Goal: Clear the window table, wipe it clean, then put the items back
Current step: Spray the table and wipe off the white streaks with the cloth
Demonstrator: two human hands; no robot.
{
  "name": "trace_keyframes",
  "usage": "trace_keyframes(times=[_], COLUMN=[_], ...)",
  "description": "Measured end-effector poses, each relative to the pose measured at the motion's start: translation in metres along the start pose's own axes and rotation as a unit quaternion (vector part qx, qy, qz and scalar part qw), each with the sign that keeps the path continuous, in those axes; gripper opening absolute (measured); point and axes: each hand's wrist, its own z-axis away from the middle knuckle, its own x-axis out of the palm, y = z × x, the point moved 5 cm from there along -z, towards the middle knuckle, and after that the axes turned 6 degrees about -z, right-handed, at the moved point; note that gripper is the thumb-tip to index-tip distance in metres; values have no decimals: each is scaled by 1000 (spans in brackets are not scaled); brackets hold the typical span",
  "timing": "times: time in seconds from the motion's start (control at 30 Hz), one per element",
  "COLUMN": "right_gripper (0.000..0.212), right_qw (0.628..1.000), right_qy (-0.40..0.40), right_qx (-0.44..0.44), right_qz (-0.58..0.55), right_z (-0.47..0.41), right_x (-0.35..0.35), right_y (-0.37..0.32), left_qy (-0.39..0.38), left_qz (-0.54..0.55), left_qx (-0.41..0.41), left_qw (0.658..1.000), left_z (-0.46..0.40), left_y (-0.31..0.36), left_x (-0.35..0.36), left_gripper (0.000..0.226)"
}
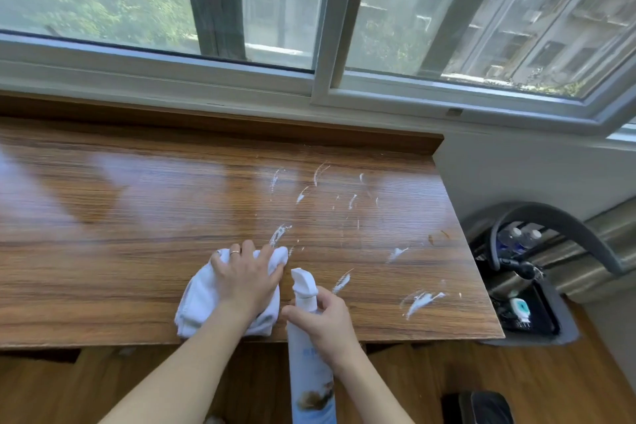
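The wooden window table (137, 217) stretches under the window, bare of items. White foam streaks (421, 301) are scattered over its right half. My left hand (246, 277) presses flat on a white cloth (199, 303) near the front edge, fingers spread. My right hand (327, 323) grips the neck of a white spray bottle (308, 348), whose nozzle points out over the table. The bottle's lower body hangs below the table edge.
A window frame (320, 86) runs along the back of the table. To the right, on the floor, a dark basket (537, 317) with a curved handle holds water bottles and small items. A dark object (478, 406) lies at the bottom right.
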Motion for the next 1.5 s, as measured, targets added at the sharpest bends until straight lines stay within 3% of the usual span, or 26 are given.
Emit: trace_keyframes(times=[0.4, 0.5, 0.7, 0.8, 0.9, 1.1, 1.5], right_gripper=[26, 26, 25, 12, 12, 32, 19], right_qw=[1000, 999, 999, 1000, 1000, 1000, 999], right_qy=[18, 24, 31, 22, 7, 0, 30], right_qx=[-6, -10, 7, 4, -5, -11, 12], right_qz=[20, 24, 6, 12, 21, 17, -22], right_z=[11, 14, 17, 17, 13, -1, -27], right_x=[-17, -21, -23, -21, -18, -11, -13], right_y=[11, 13, 11, 7, 2, -3, -2], left_qy=[-18, 1, 49, 60, 67, 44, 6], left_qz=[0, 0, 11, 6, 7, 31, 10], left_qx=[-12, 0, 31, 32, 29, 44, 54], left_qw=[1000, 1000, 998, 998, 997, 998, 998], left_z=[-50, -40, 2, 18, 25, 14, -69], left_y=[16, 16, 26, 28, 26, 24, 19], left_x=[18, 13, -2, -7, -10, -6, 26], left_gripper=[33, 42, 35, 36, 38, 41, 39])
